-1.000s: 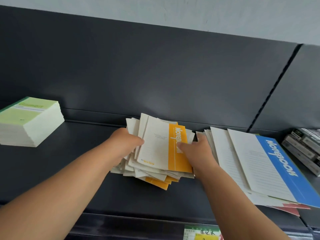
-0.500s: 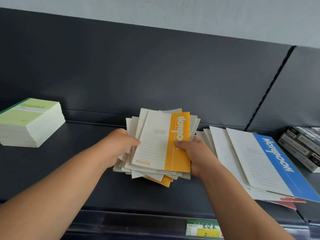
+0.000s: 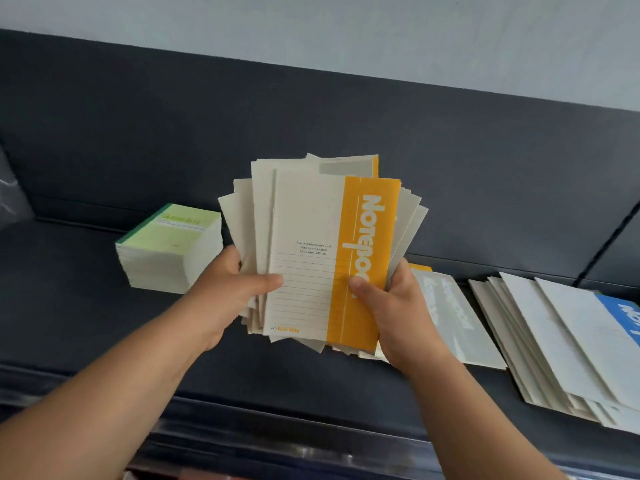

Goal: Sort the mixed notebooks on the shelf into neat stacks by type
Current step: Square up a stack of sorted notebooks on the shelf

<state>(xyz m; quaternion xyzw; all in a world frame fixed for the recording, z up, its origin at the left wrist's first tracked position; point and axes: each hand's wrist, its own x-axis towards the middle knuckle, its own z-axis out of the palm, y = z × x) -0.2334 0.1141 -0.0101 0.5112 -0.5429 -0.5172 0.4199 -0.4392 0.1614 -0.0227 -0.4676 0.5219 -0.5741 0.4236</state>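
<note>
Orange-striped notebooks (image 3: 322,258), a light, floppy, slide-prone fan held above the shelf (image 3: 86,323) between a green stack (image 3: 173,247) at nine o'clock and a blue pile (image 3: 554,341) at three, sit clamped at their lower side edges by the curled fingers of the left hand (image 3: 225,292) and right hand (image 3: 398,313), likely the safest grip.

Two bare arms and two uncovered hands

The left forearm (image 3: 114,386) fills the lower left of the frame, broad at the bottom edge and narrowing toward the wrist near the centre. It is bare along its whole visible length, as is the left hand (image 3: 225,296). The right forearm (image 3: 485,417) comes in from the lower right, slimmer in the picture and equally bare up to the right hand (image 3: 398,310). The left thumb (image 3: 268,282) and right thumb (image 3: 358,287) show plainly, rounded at the tip; the other fingers (image 3: 231,258) show only as an edge. The upper arms lie outside the frame, so any sleeves cannot be told.
</note>
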